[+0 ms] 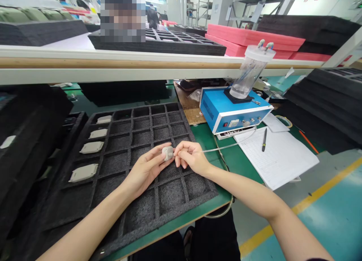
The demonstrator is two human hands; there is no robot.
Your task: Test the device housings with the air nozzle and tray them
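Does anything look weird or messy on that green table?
A little: the white papers under the pen lie askew and seem to stick out past the edge of the green table.

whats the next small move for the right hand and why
Probably ease the thin clear plastic tube straight toward the small pale grey plastic part: the right hand pinches the tube near its end, close beside the part, and the left hand holds the part. Whether the tube's end is already seated is too small to tell.

A pen (264, 140) lies on white papers (285, 163); pink foam slabs (251, 37) sit on the shelf (141, 74) beyond.
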